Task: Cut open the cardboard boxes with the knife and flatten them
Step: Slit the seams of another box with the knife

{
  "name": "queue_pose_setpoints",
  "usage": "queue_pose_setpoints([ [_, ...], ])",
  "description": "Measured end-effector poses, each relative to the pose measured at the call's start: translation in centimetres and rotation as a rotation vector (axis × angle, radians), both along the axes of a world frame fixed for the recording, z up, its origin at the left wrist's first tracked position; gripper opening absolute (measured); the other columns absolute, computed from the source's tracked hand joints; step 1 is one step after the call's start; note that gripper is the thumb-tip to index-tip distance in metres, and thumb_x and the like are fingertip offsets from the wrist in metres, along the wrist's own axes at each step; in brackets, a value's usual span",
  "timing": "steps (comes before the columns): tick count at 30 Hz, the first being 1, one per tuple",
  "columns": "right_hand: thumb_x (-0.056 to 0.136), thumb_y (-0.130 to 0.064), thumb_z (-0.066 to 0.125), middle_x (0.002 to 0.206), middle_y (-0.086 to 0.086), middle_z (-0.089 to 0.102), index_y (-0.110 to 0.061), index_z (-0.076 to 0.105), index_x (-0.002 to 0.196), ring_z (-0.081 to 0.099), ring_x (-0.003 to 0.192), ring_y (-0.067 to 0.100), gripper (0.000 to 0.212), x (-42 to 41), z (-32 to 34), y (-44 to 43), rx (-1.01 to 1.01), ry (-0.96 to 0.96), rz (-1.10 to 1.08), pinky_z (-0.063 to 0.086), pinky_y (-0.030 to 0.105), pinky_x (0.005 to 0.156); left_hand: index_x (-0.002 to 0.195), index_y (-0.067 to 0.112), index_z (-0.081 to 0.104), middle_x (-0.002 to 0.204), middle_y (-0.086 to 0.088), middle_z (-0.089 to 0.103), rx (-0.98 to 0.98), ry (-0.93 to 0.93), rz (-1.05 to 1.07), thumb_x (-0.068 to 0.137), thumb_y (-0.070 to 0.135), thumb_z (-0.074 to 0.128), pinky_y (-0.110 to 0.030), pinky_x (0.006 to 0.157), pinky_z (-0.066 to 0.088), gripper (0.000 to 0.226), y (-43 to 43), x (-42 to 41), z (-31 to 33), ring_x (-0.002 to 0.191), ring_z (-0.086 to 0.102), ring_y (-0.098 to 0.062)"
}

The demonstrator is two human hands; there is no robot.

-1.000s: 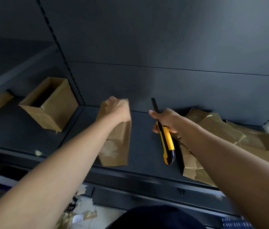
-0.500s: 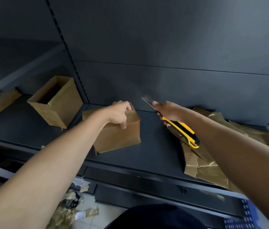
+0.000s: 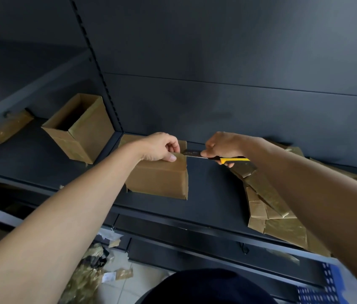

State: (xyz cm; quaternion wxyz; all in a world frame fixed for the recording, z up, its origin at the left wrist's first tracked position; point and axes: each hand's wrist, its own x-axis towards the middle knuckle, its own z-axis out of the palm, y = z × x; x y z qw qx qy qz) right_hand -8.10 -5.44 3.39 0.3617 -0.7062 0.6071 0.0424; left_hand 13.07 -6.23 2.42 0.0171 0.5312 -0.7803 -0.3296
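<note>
**Head view: the first cut on a closed box.** The left grip (image 3: pixel 159 147) is the person's left hand. Its thumb and curled fingers pinch the top edge of the box (image 3: pixel 157 178), close to the box's upper right corner. The box stands on the shelf (image 3: pixel 212 194), about midway along its length and between its front and back edges. The right grip (image 3: pixel 223 145) is wrapped fully round the yellow-and-black handle of the knife (image 3: pixel 195 154). The blade is out and points left, with its tip at that same corner, just beside the left thumb.

An open-topped box (image 3: pixel 85 130) stands farther toward the shelf's left end. Flattened cardboard (image 3: pixel 267 205) is piled toward the right end and reaches the front edge. Paper scraps (image 3: pixel 85 279) lie on the floor below.

**Judged hazards.**
- The blade is aimed at the holding fingers, so a sudden give in the tape or board could drive it into the thumb.
- The box is pinched only at the top, so a sideways push from the knife could slide or tip it along the smooth shelf.
- A slanted blade could wander off the seam and tear the wall.
</note>
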Motion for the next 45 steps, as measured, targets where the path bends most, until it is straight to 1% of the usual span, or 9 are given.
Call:
queue_pose_setpoints([
  [9, 0.096, -0.028, 0.054, 0.066, 0.012, 0.057, -0.003, 0.06, 0.08, 0.052, 0.05, 0.023, 0.031, 0.8, 0.9, -1.4, 0.158, -0.019, 0.095, 0.045, 0.026, 0.047, 0.085, 0.024, 0.06, 0.082, 0.008, 0.053, 0.046, -0.064, -0.065, 0.084, 0.011, 0.069, -0.026, 0.074, 0.042, 0.016, -0.5, -0.2, 0.3, 0.076, 0.05, -0.009],
  [14, 0.096, -0.029, 0.054, 0.06, 0.005, 0.055, -0.011, 0.061, 0.074, 0.051, 0.051, 0.019, 0.029, 1.8, -0.6, -1.1, 0.062, -0.071, 0.064, 0.048, 0.026, 0.05, 0.079, 0.029, 0.057, 0.081, 0.008, 0.052, 0.052, -0.048, -0.062, 0.085, 0.011, 0.068, -0.028, 0.074, 0.041, 0.022, -0.6, -0.2, 0.4, 0.075, 0.049, -0.01],
  [25, 0.101, -0.031, 0.047, 0.07, 0.011, 0.064, -0.005, 0.058, 0.084, 0.059, 0.057, 0.022, 0.033, -0.5, -0.6, -0.5, 0.407, -0.077, 0.065, 0.048, 0.029, 0.055, 0.083, 0.022, 0.069, 0.082, 0.013, 0.06, -0.027, 0.054, 0.044, 0.094, 0.022, 0.057, -0.021, 0.067, 0.039, 0.017, -1.0, -0.1, 1.3, 0.079, 0.053, -0.006],
  [31, 0.103, -0.031, 0.039, 0.076, 0.005, 0.058, -0.009, 0.069, 0.092, 0.054, 0.075, 0.02, 0.039, -1.6, 0.4, -0.4, 0.136, 0.013, 0.049, 0.041, 0.031, 0.077, 0.109, 0.029, 0.066, 0.109, 0.004, 0.054, -0.06, -0.151, -0.048, 0.081, 0.014, 0.073, -0.032, 0.092, 0.046, 0.033, -1.6, 0.1, 1.8, 0.102, 0.053, -0.014],
  [33, 0.103, -0.025, 0.036, 0.081, 0.007, 0.057, -0.01, 0.063, 0.093, 0.058, 0.082, 0.025, 0.033, -1.1, 0.1, 0.0, 0.036, 0.066, 0.082, 0.044, 0.033, 0.081, 0.106, 0.03, 0.065, 0.11, 0.005, 0.055, -0.135, -0.159, -0.031, 0.08, 0.013, 0.073, -0.035, 0.091, 0.047, 0.032, -1.7, 0.1, 1.4, 0.103, 0.054, -0.016],
  [36, 0.101, -0.048, 0.025, 0.094, 0.007, 0.059, -0.021, 0.053, 0.087, 0.061, 0.09, 0.027, 0.042, -0.5, -0.6, 0.8, -0.082, 0.168, 0.104, 0.047, 0.039, 0.089, 0.102, 0.031, 0.065, 0.109, 0.01, 0.059, -0.181, -0.118, 0.034, 0.082, 0.018, 0.071, -0.029, 0.081, 0.046, 0.025, -1.5, 0.1, 1.1, 0.099, 0.056, -0.011],
  [39, 0.099, -0.057, 0.02, 0.117, 0.002, 0.056, -0.022, 0.058, 0.104, 0.052, 0.109, 0.024, 0.051, -0.1, -0.8, 1.4, -0.132, 0.198, 0.11, 0.039, 0.042, 0.1, 0.101, 0.029, 0.066, 0.108, 0.009, 0.063, -0.18, -0.096, 0.046, 0.082, 0.021, 0.072, -0.03, 0.086, 0.049, 0.021, -1.5, 0.3, 1.1, 0.099, 0.059, -0.012],
  [42, 0.103, -0.036, 0.025, 0.115, 0.012, 0.059, -0.012, 0.058, 0.099, 0.054, 0.107, 0.031, 0.041, 0.5, -0.2, 2.0, -0.108, 0.166, 0.129, 0.042, 0.046, 0.099, 0.099, 0.029, 0.065, 0.11, 0.007, 0.062, -0.189, -0.102, 0.054, 0.083, 0.023, 0.072, -0.034, 0.089, 0.049, 0.018, -1.5, 0.4, 1.0, 0.1, 0.059, -0.013],
  [45, 0.102, -0.037, 0.029, 0.109, 0.009, 0.058, -0.011, 0.06, 0.101, 0.055, 0.098, 0.027, 0.041, 1.1, -0.3, 2.0, -0.08, 0.213, 0.128, 0.045, 0.039, 0.09, 0.097, 0.029, 0.064, 0.11, 0.007, 0.061, -0.206, -0.1, 0.047, 0.084, 0.022, 0.071, -0.031, 0.088, 0.048, 0.016, -1.5, 0.3, 0.9, 0.101, 0.058, -0.012],
])
